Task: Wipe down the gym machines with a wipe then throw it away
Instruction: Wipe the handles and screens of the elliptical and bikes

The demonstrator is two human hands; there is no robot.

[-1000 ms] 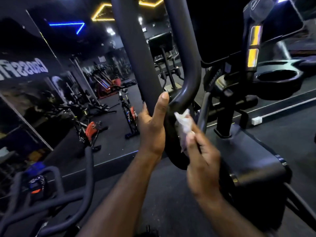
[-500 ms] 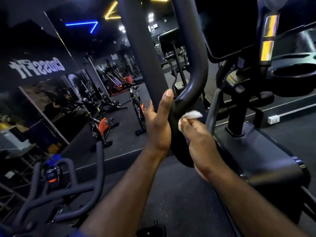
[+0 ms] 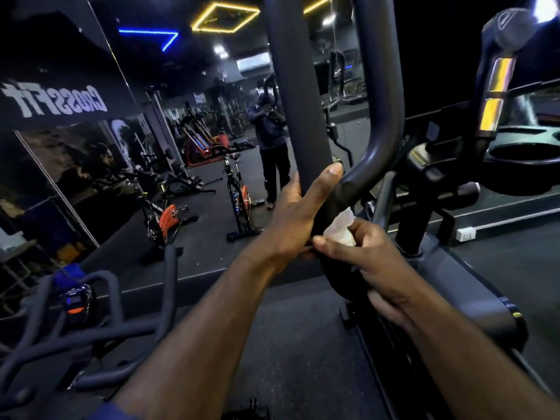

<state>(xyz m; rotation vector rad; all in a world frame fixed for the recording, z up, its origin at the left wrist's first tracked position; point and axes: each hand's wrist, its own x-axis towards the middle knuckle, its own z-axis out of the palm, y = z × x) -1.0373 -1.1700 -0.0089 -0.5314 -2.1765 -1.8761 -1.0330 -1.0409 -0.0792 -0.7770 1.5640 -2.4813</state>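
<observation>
Seemingly mid-task; left hand point(image 3: 298, 213) grips the bar point(image 3: 291, 101), curled round it with thumb up; right hand point(image 3: 372, 262) pinches the wipe point(image 3: 339, 227) in its fingers point(image 3: 368, 230) against the bar's lower bend, just beside the left; this machine point(image 3: 454, 283) looks part wiped; other machines point(image 3: 239, 195) and binning the wipe are left; no bin visible.

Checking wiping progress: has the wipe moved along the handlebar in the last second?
Yes. The wipe, held in the right hand, has slid down and leftward on the handlebar, closer to the left hand gripping it.
</observation>
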